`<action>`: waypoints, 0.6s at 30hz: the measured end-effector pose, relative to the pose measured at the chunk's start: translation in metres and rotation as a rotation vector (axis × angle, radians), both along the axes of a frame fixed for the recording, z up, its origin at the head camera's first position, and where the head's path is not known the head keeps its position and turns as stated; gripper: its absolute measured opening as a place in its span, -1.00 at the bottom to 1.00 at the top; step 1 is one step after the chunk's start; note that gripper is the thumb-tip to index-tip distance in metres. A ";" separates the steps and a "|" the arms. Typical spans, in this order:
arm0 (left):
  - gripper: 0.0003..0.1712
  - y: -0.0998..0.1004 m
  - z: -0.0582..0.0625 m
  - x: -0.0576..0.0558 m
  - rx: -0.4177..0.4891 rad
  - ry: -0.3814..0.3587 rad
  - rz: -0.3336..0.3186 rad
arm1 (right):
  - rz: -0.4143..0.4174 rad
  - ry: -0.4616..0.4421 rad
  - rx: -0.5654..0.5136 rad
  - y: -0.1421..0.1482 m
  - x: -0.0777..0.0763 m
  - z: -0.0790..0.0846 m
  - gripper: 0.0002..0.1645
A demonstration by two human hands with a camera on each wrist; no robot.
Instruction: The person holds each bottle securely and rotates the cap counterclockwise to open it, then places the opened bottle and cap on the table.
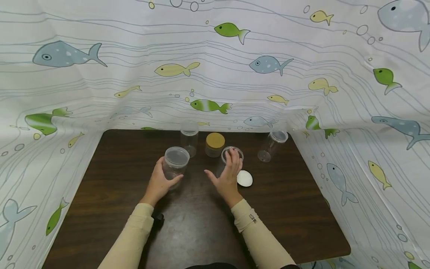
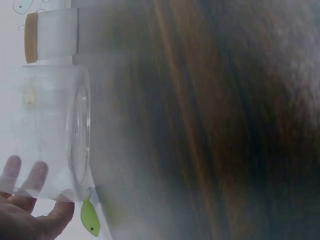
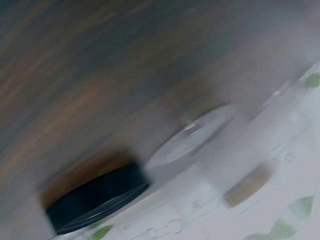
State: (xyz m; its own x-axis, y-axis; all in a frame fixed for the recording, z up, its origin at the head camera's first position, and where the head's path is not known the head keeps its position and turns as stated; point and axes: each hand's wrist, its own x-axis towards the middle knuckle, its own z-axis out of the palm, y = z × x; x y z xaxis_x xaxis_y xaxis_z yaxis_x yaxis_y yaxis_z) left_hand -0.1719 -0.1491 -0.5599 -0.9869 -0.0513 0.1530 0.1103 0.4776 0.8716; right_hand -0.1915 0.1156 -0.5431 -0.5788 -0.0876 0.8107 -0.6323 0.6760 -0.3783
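Observation:
My left hand (image 1: 160, 183) grips a clear plastic jar (image 1: 174, 170) with a frosted lid, thumb on the near side. In the left wrist view its fingers (image 2: 35, 177) show through and behind the clear wall. My right hand (image 1: 229, 177) reaches over a second clear jar (image 1: 219, 170), whose round rim (image 1: 239, 150) shows around the fingertips. The thumb stands apart from the raised fingers, and much of that jar is hidden behind the hand. Right of it lies a lid (image 1: 245, 178), white on its upper face, with a black edge (image 3: 100, 197) in the right wrist view.
A small jar with a gold lid (image 1: 215, 141) stands behind, between the hands. Left of it is a tall clear jar (image 1: 189, 140); another clear jar (image 1: 272, 145) stands at the back right. A fish-patterned sheet (image 1: 215, 86) rises behind the dark wooden table (image 1: 285, 220).

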 end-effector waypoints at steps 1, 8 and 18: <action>0.22 0.001 0.000 0.000 -0.004 0.002 -0.009 | 0.038 -0.015 0.020 -0.004 0.002 0.001 0.14; 0.13 0.009 -0.001 0.002 -0.018 0.071 -0.068 | 0.333 -0.364 0.012 -0.028 0.009 0.004 0.20; 0.14 0.016 -0.007 0.006 -0.096 0.081 -0.146 | 0.522 -0.782 -0.282 -0.045 0.009 0.002 0.38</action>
